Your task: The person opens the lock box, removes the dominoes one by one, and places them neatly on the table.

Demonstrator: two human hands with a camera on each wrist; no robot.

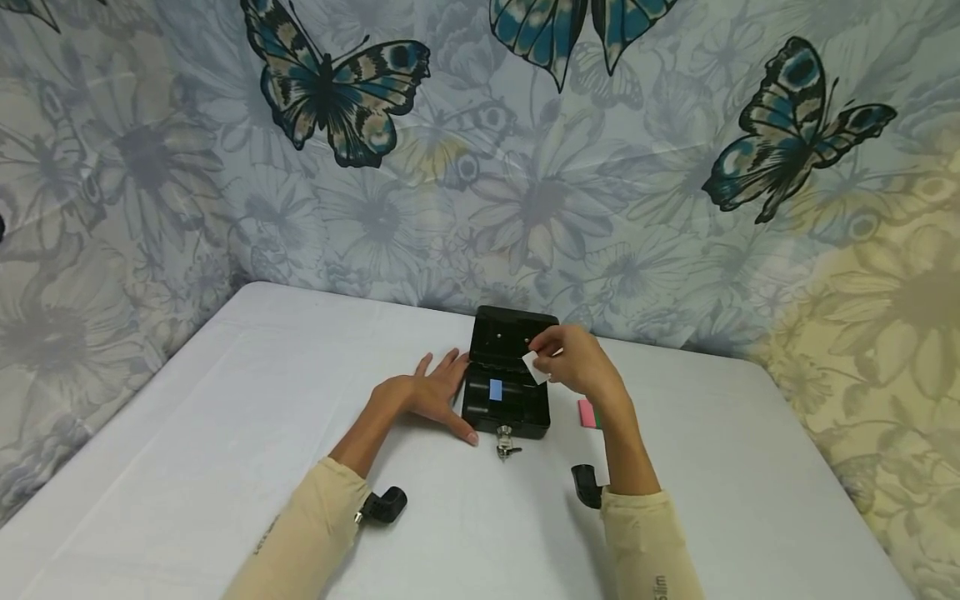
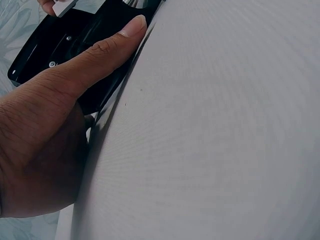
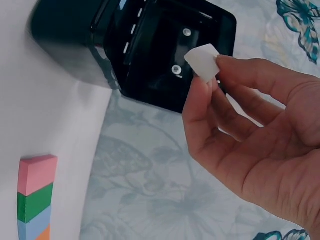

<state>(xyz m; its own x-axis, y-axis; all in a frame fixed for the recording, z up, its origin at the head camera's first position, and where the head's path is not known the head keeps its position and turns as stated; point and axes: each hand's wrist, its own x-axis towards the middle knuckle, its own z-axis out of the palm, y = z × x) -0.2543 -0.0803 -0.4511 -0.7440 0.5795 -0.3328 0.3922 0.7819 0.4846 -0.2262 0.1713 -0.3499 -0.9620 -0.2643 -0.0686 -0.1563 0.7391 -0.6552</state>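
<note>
A black metal cash box (image 1: 525,421) stands on the table with its lid (image 1: 513,325) raised. Inside it lies a small blue rectangular piece (image 1: 496,390), and keys (image 1: 506,446) hang at its front. My left hand (image 1: 433,397) rests against the box's left side, fingers straight and spread; its thumb (image 2: 107,55) lies along the box's front side. Above the box's right part, my right hand (image 1: 576,362) pinches a small white flat piece (image 3: 202,61) between thumb and fingertips. Whether that piece is paper or something thicker, I cannot tell.
Right of the box sits a row of small coloured pieces (image 3: 37,175) in pink, green, blue and orange, partly behind my right forearm in the head view. The white table (image 1: 247,400) ends at a wall hanging (image 1: 450,217) with flowers and butterflies.
</note>
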